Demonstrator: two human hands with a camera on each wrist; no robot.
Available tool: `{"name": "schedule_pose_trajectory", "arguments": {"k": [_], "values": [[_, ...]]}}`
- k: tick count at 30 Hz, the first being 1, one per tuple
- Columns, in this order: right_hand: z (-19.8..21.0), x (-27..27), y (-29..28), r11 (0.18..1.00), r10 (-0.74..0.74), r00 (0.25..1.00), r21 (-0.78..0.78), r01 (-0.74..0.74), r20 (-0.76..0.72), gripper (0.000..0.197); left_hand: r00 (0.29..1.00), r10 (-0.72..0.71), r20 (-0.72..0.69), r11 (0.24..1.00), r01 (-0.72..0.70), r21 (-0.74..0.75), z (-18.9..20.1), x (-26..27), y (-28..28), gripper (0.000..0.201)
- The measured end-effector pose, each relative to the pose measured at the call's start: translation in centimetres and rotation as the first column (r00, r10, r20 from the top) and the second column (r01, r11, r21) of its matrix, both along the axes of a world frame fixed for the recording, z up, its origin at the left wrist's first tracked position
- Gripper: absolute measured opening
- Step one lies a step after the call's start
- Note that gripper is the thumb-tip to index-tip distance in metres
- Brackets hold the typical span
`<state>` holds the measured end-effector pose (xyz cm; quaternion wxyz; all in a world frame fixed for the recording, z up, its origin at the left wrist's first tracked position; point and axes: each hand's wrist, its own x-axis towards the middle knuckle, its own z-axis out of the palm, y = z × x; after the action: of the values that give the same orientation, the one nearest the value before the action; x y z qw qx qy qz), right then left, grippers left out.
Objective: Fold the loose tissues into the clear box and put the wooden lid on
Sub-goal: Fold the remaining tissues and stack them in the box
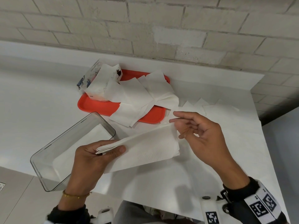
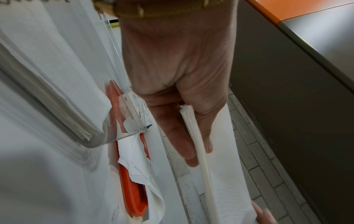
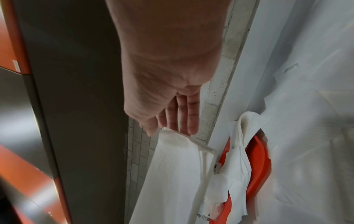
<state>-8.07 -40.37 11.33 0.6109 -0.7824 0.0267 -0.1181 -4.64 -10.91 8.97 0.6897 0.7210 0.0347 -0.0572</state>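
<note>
**Desk:** Nearest the lens, what was the left hand [image 1: 90, 156] doing?

**Photographer:** It pinched a folded stack of tissues [image 1: 145, 147] at one short end, thumb on top and fingers beneath, and held the stack off the white counter [image 1: 40, 94]. The left wrist view showed the layered edge running out from between thumb and fingers. Gripping at the end probably kept the sheets aligned while leaving the rest of the stack free.

**Desk:** And the right hand [image 1: 199, 131]?

**Photographer:** Fingers spread and mostly straight, holding nothing, its tips right at the stack's far end. I judged it was there to square or steady that end, though actual contact could not be confirmed.

**Desk:** Where was the clear box [image 1: 71, 149]?

**Photographer:** Just beside the left hand, lying open on the counter, with a layer of folded tissues [image 1: 90, 139] already inside. Its closeness suggested the held stack was headed there next.

**Desk:** What remained?

**Photographer:** Loose tissues [image 1: 145, 94] lay strewn over a red tray [image 1: 97, 105] behind the hands, beside an opened tissue pack [image 1: 98, 83] also on the tray; a few more sheets [image 1: 202, 104] rested on the counter to the right. No wooden lid appeared in any view, so the job looked partway done.
</note>
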Motion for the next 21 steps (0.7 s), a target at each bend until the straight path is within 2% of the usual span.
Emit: {"name": "schedule_pose_trajectory", "arguments": {"k": [4, 8, 10, 14, 21], "values": [[0.0, -0.2, 0.1, 0.993, -0.018, 1.0, -0.117, 0.019, 0.01, 0.037, 1.0, -0.007, 0.008, 1.0, 0.007, 0.019, 0.0, 0.0, -0.1, 0.025], [-0.8, -0.3, 0.2, 0.955, 0.008, 0.972, -0.289, 0.062, 0.235, 0.026, 1.0, -0.007, 0.008, 1.0, 0.007, 0.026, 0.0, 0.0, -0.2, 0.025], [-1.0, -0.3, 0.0, 0.942, 0.01, 0.957, -0.323, 0.088, 0.29, 0.022, 1.0, -0.007, 0.008, 1.0, 0.006, 0.03, 0.0, 0.0, -0.3, 0.026], [-1.3, -0.5, -0.2, 0.933, -0.006, 0.945, -0.338, 0.123, 0.326, 0.02, 1.0, -0.002, 0.011, 0.999, 0.002, 0.033, 0.1, 0.0, -0.5, 0.025], [-1.4, -0.5, -0.6, 0.959, -0.014, 0.96, -0.267, 0.092, 0.281, 0.013, 0.999, -0.013, 0.032, 0.999, 0.011, 0.043, 0.4, 0.0, -1.2, 0.025]]}}
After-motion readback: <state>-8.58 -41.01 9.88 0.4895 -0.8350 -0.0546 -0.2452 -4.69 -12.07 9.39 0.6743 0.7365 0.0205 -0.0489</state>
